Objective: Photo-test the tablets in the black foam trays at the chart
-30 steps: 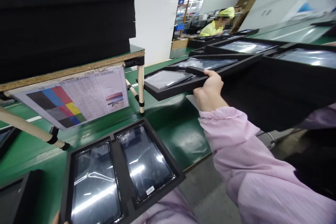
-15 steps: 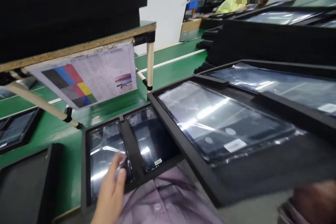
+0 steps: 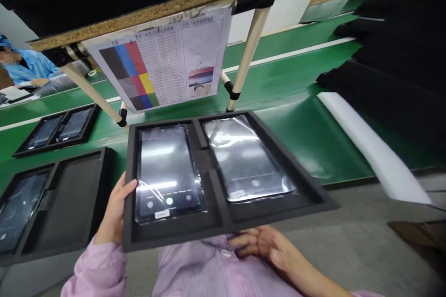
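We pinch the tray (image 3: 205, 162) by its left rim with our left hand (image 3: 117, 206) at the table (image 3: 285, 141) edge, can't tell right hand (image 3: 265, 245) grip; probably light, tablets (image 3: 167, 167) slick, fragile: hold rims.

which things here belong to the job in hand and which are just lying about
In hand:
tray, gripped by left hand; right hand near its front edge
left tablet, right tablet, inside it

Seemingly just about:
near left tray
far left tray
stand
printed sheet
white strip
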`<state>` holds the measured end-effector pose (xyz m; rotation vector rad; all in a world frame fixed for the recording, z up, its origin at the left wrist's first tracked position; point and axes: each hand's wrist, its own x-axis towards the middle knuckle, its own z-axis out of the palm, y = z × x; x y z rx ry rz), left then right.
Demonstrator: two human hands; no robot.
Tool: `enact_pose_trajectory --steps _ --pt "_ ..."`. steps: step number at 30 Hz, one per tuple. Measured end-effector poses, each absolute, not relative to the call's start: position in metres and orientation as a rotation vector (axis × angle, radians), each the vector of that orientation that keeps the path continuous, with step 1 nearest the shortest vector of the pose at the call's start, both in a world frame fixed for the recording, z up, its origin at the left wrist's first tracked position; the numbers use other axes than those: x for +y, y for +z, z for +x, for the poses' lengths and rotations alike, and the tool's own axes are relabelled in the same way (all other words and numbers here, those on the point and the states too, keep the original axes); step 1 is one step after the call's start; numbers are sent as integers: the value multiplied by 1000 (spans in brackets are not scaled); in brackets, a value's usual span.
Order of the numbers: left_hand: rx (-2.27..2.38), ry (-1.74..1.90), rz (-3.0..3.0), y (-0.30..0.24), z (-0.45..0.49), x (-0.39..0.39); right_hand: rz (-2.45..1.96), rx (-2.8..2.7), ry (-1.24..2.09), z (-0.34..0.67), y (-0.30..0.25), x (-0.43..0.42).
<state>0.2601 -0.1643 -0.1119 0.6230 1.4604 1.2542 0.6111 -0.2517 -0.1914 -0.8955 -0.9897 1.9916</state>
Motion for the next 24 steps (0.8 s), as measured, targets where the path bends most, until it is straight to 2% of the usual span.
enact_pose_trajectory --steps 3,5,7,9,10,13,16,21,23,24 --pt "1525 1205 641 -125 237 -151 -929 -1409 2007 627 -175 -234" --pt "1533 1210 644 -133 232 -146 -959 -1550 1831 653 -159 -220" --pt "1544 1246 651 -139 231 -144 -1089 -1482 1457 686 -146 -203" --pt "1563 1286 649 -145 229 -144 -1449 -1194 890 717 -142 -183" --pt "1576 1298 650 -147 229 -144 -1612 -1151 757 728 -144 -173" --pt "1637 1306 682 -152 227 -144 -1899 -1319 812 731 -160 -149" --pt "1702 1289 722 -152 228 -144 -1825 -1350 1025 708 -176 -139" --pt "1826 1251 826 -149 229 -146 -1749 -1311 1084 692 -184 -139" --pt "1851 1217 857 -151 227 -145 -1728 -1401 983 703 -187 -135" --pt "1866 1202 874 -153 226 -144 -1761 -1454 823 713 -190 -132"
